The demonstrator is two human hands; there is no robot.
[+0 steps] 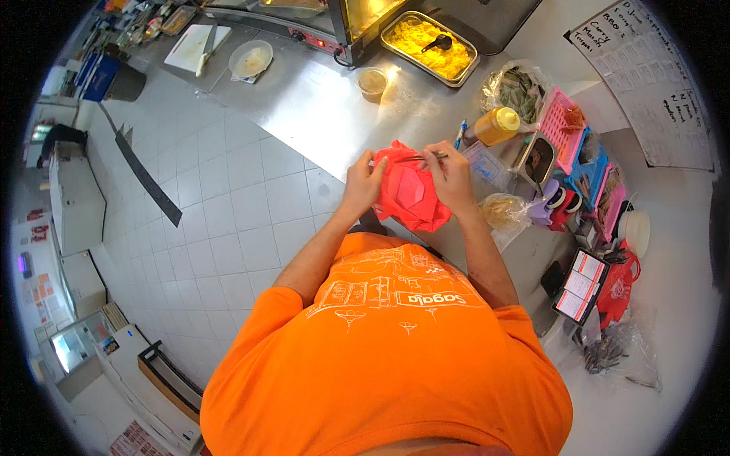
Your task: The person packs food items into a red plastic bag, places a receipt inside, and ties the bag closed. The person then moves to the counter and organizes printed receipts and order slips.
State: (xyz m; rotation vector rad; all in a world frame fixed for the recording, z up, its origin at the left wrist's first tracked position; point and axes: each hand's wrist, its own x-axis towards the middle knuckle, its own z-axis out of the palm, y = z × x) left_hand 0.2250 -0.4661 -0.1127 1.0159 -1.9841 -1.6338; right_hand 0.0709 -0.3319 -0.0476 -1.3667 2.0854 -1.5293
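Note:
A red plastic bag (413, 199) hangs between my two hands at the front edge of the steel counter. My left hand (364, 181) pinches its left rim between thumb and fingers. At the upper right of the bag, my right hand (450, 175) has its fingers closed on dark slender pieces (416, 158), which lie across the bag's mouth; their exact kind is too small to tell. Angular shapes show within the bag, but its contents are hidden by the red film. Just right of my right hand lies a clear printed plastic packet (488, 164).
Farther back are a metal tray of yellow food (419, 34) with a black scoop, a lidded plastic cup (372, 83) and a heated display cabinet (319, 40). A yellow-capped squeeze bottle (496, 126), a metal container (539, 157) and coloured baskets (562, 128) crowd the right. A knife (206, 51) rests on a cutting board (185, 48).

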